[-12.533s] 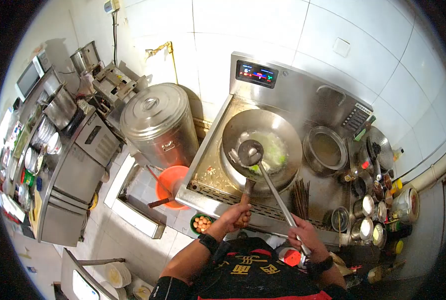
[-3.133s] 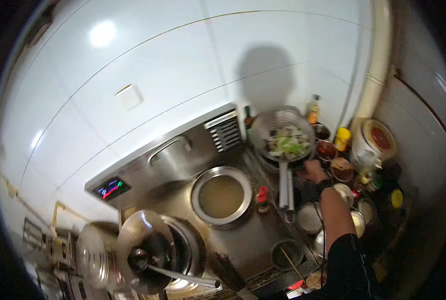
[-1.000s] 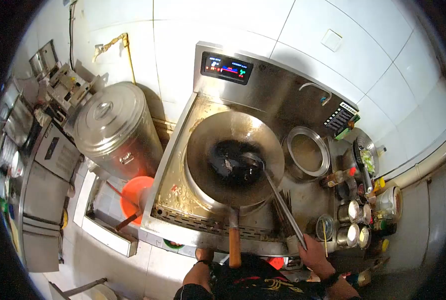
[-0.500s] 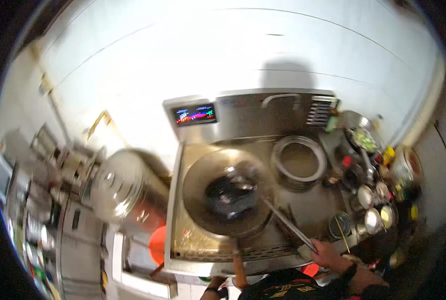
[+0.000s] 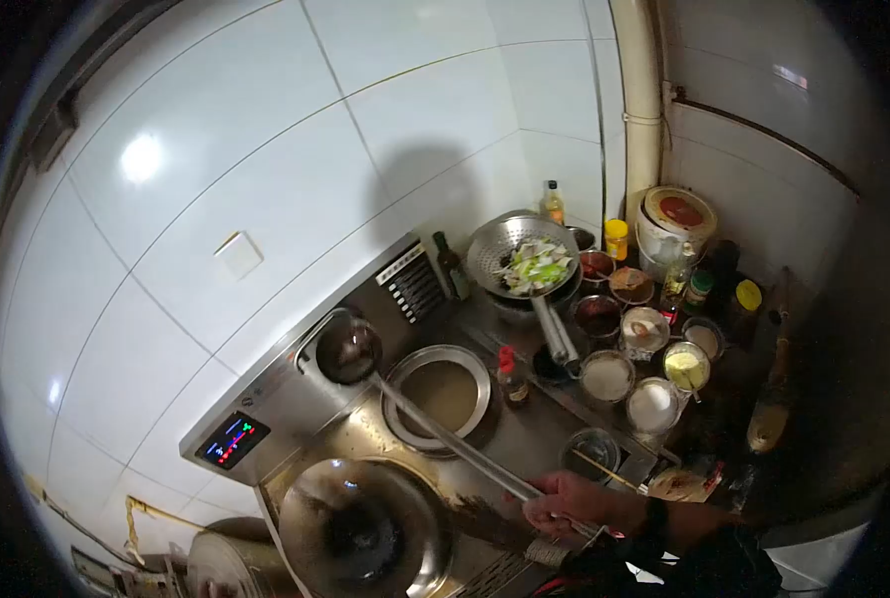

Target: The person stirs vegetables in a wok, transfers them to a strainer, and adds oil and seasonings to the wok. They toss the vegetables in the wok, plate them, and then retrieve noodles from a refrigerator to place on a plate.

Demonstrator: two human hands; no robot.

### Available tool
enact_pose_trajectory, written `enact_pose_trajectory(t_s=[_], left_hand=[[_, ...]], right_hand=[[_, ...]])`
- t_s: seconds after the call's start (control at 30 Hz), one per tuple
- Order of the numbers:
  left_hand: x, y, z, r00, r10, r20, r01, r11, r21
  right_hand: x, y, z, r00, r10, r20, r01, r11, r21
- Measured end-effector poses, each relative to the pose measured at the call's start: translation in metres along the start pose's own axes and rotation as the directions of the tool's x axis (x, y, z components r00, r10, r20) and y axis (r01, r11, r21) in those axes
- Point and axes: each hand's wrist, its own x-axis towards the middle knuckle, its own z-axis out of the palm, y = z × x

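My right hand [image 5: 568, 501] is wrapped round the long metal handle of a ladle [image 5: 349, 351]. Its bowl is raised in front of the faucet at the back of the stove, and the handle crosses over a round pot of cloudy liquid [image 5: 481, 384]. Below and left of the bowl sits a large wok [image 5: 310, 513], dark in the middle with a wet shine. I cannot make out food in it. My left hand is out of view.
A perforated strainer [image 5: 487, 249] holds chopped green and white vegetables [image 5: 542, 267]. Several seasoning bowls [image 5: 654, 407] crowd the right side. A red-capped bottle [image 5: 512, 379] stands beside the pot, and a lidded white bucket [image 5: 664, 244] behind. A lit control screen [image 5: 233, 440] is left.
The ladle has risen out of the wok toward the faucet. My view has swung right, shifting the wok to the lower left and taking my left hand out of sight.
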Motion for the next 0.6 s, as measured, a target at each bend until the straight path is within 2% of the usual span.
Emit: enact_pose_trajectory(t_s=[0.03, 0.07, 0.1, 0.13, 0.17, 0.2, 0.23, 0.27, 0.3, 0.37, 0.4, 0.43, 0.47, 0.5, 0.53, 0.57, 0.6], left_hand=[[0.006, 0.045, 0.056, 0.972, 0.133, 0.195, -0.148, 0.987, 0.066], [0.022, 0.022, 0.119, 0.952, -0.032, 0.304, 0.110, 0.964, -0.243], [0.013, 0.029, 0.177, 0.870, 0.127, 0.476, 0.058, 0.933, -0.355], [-0.015, 0.090, 0.229, 0.731, 0.176, 0.659, 0.122, 0.917, -0.381], [-0.026, 0.103, 0.278, 0.557, 0.192, 0.808, 0.135, 0.939, -0.316], [-0.044, 0.111, 0.334, 0.494, 0.216, 0.842, 0.106, 0.947, -0.304], [-0.057, 0.121, 0.381, 0.334, 0.184, 0.924, 0.271, 0.920, -0.282], [-0.078, 0.117, 0.430, 0.240, 0.087, 0.967, 0.470, 0.861, -0.194], [-0.101, 0.107, 0.472, 0.194, 0.238, 0.952, 0.343, 0.892, -0.293], [-0.143, 0.100, 0.524, 0.129, 0.380, 0.916, 0.221, 0.889, -0.400], [-0.162, 0.097, 0.537, 0.049, 0.214, 0.976, 0.480, 0.852, -0.210], [-0.171, 0.096, 0.542, -0.074, 0.062, 0.995, 0.689, 0.725, 0.006], [-0.175, 0.091, 0.539, -0.066, 0.050, 0.997, 0.703, 0.711, 0.011], [-0.183, 0.089, 0.522, -0.014, 0.027, 1.000, 0.643, 0.766, -0.012], [-0.191, 0.078, 0.502, 0.041, -0.015, 0.999, 0.581, 0.814, -0.012], [-0.190, 0.061, 0.487, 0.073, -0.083, 0.994, 0.615, 0.789, 0.020], [-0.177, 0.042, 0.472, 0.031, 0.001, 1.000, 0.434, 0.901, -0.014]], right_hand=[[-0.006, -0.021, 0.002, 0.998, -0.059, -0.007, 0.059, 0.998, 0.032], [-0.010, -0.038, -0.001, 0.993, -0.117, -0.015, 0.118, 0.991, 0.061], [-0.012, -0.050, -0.008, 0.992, -0.124, -0.022, 0.125, 0.990, 0.059], [-0.013, -0.061, -0.017, 0.984, -0.171, -0.054, 0.174, 0.983, 0.063], [-0.015, -0.072, -0.024, 0.973, -0.214, -0.087, 0.220, 0.973, 0.068], [-0.018, -0.086, -0.029, 0.973, -0.214, -0.091, 0.220, 0.973, 0.064], [-0.021, -0.102, -0.033, 0.955, -0.249, -0.159, 0.268, 0.957, 0.113], [-0.024, -0.111, -0.037, 0.933, -0.278, -0.227, 0.317, 0.935, 0.160], [-0.023, -0.116, -0.051, 0.933, -0.277, -0.231, 0.316, 0.936, 0.153], [-0.019, -0.124, -0.088, 0.923, -0.354, -0.148, 0.382, 0.881, 0.278], [-0.030, -0.136, -0.087, 0.912, -0.338, -0.232, 0.388, 0.895, 0.221], [-0.040, -0.142, -0.089, 0.915, -0.329, -0.232, 0.379, 0.898, 0.222], [-0.049, -0.146, -0.095, 0.882, -0.357, -0.309, 0.407, 0.906, 0.116], [-0.057, -0.146, -0.105, 0.850, -0.372, -0.373, 0.406, 0.914, 0.014], [-0.065, -0.141, -0.122, 0.841, -0.349, -0.412, 0.371, 0.928, -0.030], [-0.070, -0.135, -0.142, 0.844, -0.320, -0.430, 0.323, 0.944, -0.068], [-0.079, -0.127, -0.157, 0.821, -0.336, -0.462, 0.333, 0.939, -0.091]])
